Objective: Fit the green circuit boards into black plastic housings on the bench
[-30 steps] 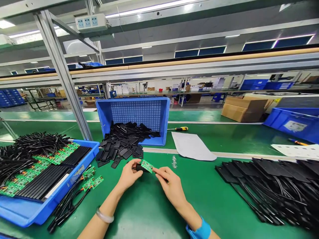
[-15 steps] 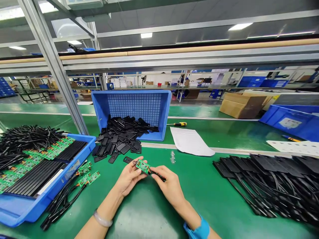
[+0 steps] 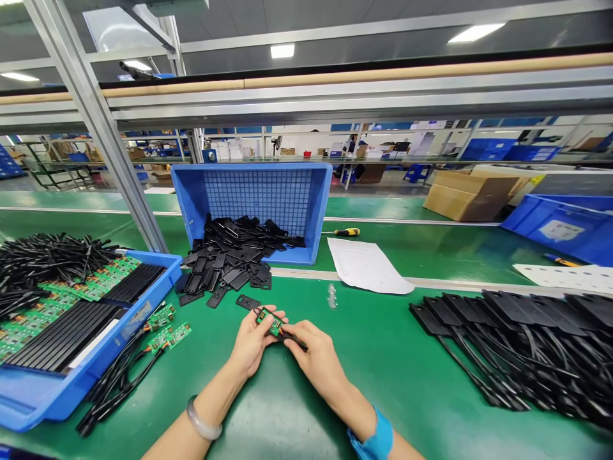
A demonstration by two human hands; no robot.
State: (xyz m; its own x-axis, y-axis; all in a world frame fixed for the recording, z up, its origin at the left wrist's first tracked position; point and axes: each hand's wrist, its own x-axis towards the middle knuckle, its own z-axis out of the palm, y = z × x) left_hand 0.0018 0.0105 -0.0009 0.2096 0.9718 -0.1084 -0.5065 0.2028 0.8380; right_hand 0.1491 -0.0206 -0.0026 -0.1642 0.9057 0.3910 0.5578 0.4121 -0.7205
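Note:
Near the middle of the green bench, a small green circuit board [image 3: 271,321] lies in a black plastic housing half. My left hand [image 3: 251,344] is closed round the housing, its thumb on the board's near edge. My right hand [image 3: 317,358] pinches the black cable [image 3: 297,343] where its coloured wires meet the board. A loose black housing part [image 3: 248,301] lies just beyond my left fingertips. Several spare boards with cables [image 3: 165,338] rest on the bench to the left of my left hand.
A tipped blue bin [image 3: 322,220] spills black housing parts [image 3: 230,255] at the back. At left stands a blue tray [image 3: 160,291] of boards and cables. Finished-looking black cased cables [image 3: 507,345] are piled right. A paper sheet [image 3: 368,265], a screwdriver [image 3: 348,232] and a small clear bag [image 3: 332,296] lie beyond.
The board now sits lower within the black housing, tilted a little more. My left fingers have wrapped further round behind it, and my right hand has shifted slightly left along the cable.

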